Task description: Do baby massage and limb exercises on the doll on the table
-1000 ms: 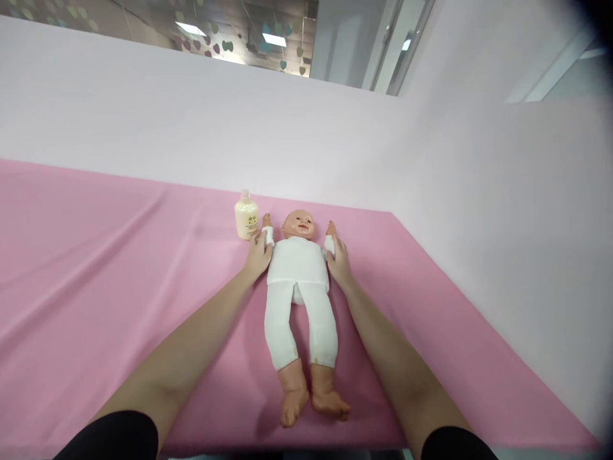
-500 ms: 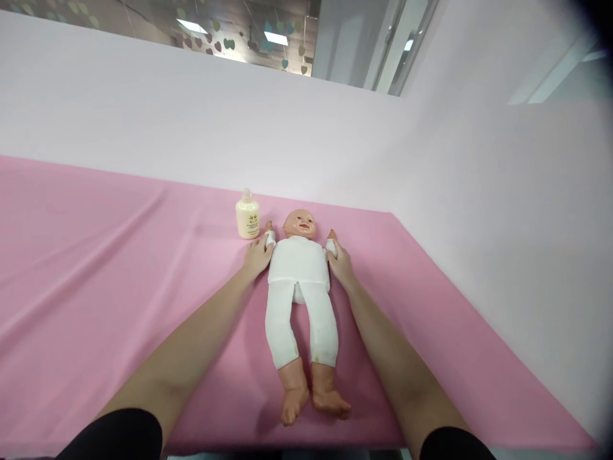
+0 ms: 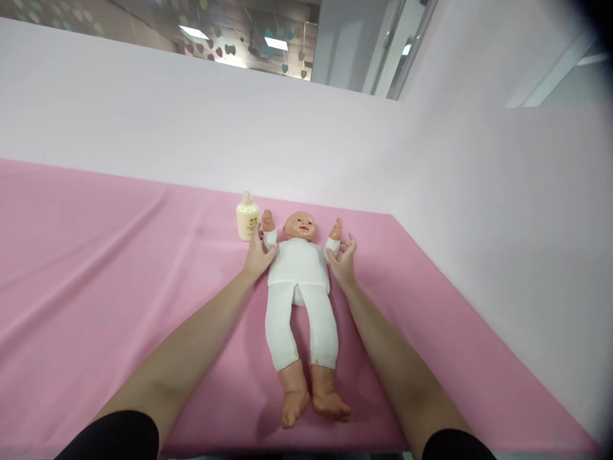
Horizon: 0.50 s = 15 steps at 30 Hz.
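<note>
A baby doll [image 3: 297,262] in a white top and white trousers lies on its back, head toward the wall and bare feet toward me. Both its forearms point upward beside the head. My left hand [image 3: 258,255] is at the doll's arm on the left, fingers stretched up and thumb apart, the thumb at the sleeve. On the other side my right hand [image 3: 343,260] has its fingers spread, with the thumb against the sleeve of that arm. A cream-coloured bottle [image 3: 248,218] with a printed label stands upright just beyond my left fingertips, partly behind them.
A pink cover [image 3: 119,275] with a few creases lies over the table. White walls [image 3: 201,121] rise at the back and on the right. Above the back wall, a glass pane [image 3: 354,45] shows hanging heart shapes and ceiling lights.
My fingers have opened away from the doll's arms, which they were wrapped round. The doll's hands now stand higher and show more. The bottle has stayed in place.
</note>
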{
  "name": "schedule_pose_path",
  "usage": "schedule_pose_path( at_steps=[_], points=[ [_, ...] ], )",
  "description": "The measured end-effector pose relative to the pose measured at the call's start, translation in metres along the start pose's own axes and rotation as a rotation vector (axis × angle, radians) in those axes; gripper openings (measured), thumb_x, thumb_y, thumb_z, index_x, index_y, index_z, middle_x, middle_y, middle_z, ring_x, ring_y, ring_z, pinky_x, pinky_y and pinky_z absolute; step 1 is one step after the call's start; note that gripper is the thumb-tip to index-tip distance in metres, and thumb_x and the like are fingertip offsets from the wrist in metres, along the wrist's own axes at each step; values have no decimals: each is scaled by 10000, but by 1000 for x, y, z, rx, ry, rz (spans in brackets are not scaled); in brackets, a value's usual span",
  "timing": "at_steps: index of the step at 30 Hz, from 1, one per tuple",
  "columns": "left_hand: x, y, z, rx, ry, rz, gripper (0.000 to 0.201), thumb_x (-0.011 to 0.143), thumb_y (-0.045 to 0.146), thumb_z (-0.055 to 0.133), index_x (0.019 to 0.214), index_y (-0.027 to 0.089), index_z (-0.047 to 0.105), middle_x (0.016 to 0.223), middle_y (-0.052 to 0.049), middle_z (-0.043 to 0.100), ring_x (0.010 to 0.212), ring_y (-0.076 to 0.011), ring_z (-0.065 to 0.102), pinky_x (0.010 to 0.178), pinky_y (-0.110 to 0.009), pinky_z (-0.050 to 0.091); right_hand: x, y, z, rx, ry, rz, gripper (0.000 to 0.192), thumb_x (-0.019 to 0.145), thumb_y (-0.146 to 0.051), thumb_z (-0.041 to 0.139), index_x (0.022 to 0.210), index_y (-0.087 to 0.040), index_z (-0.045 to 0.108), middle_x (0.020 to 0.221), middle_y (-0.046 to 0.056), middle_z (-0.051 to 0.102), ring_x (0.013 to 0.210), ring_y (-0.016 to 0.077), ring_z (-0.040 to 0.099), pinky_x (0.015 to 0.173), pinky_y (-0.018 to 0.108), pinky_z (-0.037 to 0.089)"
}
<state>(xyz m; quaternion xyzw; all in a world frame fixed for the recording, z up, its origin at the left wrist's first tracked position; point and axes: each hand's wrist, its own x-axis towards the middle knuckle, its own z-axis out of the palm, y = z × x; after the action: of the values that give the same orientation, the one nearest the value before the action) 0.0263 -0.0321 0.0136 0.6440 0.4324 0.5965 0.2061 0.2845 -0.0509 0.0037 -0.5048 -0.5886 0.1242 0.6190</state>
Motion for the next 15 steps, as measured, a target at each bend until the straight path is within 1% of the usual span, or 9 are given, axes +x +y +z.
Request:
schedule_pose_path(
  at_steps=[1, 2, 4, 5, 7, 9, 11, 13, 15],
  points=[
    [-1, 2, 0, 14, 19, 42, 732, 736, 222, 612, 1392, 196, 289, 1297, -131, 482, 1188, -242, 487, 1021, -418, 387, 0, -3, -1, -24, 5, -27, 804, 748, -371, 619, 1400, -200, 180, 1173, 117, 487, 961, 197, 547, 857, 381, 484],
    [-2, 3, 0, 32, 34, 83, 687, 728, 243, 630, 1352, 186, 347, 1270, -126, 499, 1176, -246, 493, 1024, -419, 382, -1, -6, -2, -57, 5, -63, 756, 744, -381, 626, 1371, -198, 245, 1134, 103, 504, 933, 196, 540, 852, 382, 478],
    [-3, 6, -2, 97, 23, 155, 506, 719, 275, 642, 1194, 182, 492, 1149, -103, 564, 1104, -248, 528, 1000, -423, 397, -3, -13, -4, -137, -19, -155, 552, 749, -382, 617, 1231, -196, 423, 1037, 79, 536, 905, 204, 523, 863, 397, 456],
    [-4, 8, -3, 140, -14, 189, 395, 719, 288, 637, 1090, 190, 543, 1068, -87, 592, 1045, -245, 549, 971, -422, 417, -4, -16, -6, -173, -42, -204, 433, 757, -376, 603, 1134, -198, 488, 990, 70, 545, 899, 210, 517, 872, 406, 444],
    [-6, 12, -4, 220, -135, 265, 215, 724, 310, 620, 909, 210, 575, 930, -63, 617, 923, -235, 568, 896, -411, 453, -6, -23, -8, -220, -102, -290, 265, 772, -359, 567, 985, -206, 537, 922, 62, 551, 889, 221, 514, 873, 414, 431],
    [-7, 15, -6, 272, -245, 340, 159, 723, 331, 609, 827, 219, 564, 860, -54, 624, 846, -226, 567, 834, -396, 467, -9, -28, -9, -233, -172, -357, 215, 780, -348, 535, 946, -212, 542, 899, 64, 556, 886, 229, 518, 861, 411, 431],
    [-8, 17, -6, 297, -306, 386, 151, 729, 340, 595, 817, 223, 557, 836, -52, 628, 813, -222, 565, 801, -384, 468, -10, -31, -10, -234, -232, -409, 202, 777, -341, 516, 930, -212, 547, 890, 69, 562, 881, 235, 521, 847, 410, 435],
    [-8, 18, -6, 306, -329, 402, 151, 738, 344, 587, 824, 222, 558, 835, -54, 628, 812, -225, 565, 799, -384, 465, -11, -32, -10, -238, -270, -438, 197, 768, -336, 512, 915, -211, 553, 882, 73, 566, 870, 239, 522, 840, 414, 439],
    [-7, 18, -5, 303, -318, 367, 176, 748, 358, 592, 846, 214, 566, 840, -61, 623, 821, -233, 568, 815, -395, 463, -11, -30, -10, -245, -294, -434, 225, 770, -336, 511, 949, -208, 556, 909, 81, 571, 890, 245, 527, 852, 423, 445]
  ],
)
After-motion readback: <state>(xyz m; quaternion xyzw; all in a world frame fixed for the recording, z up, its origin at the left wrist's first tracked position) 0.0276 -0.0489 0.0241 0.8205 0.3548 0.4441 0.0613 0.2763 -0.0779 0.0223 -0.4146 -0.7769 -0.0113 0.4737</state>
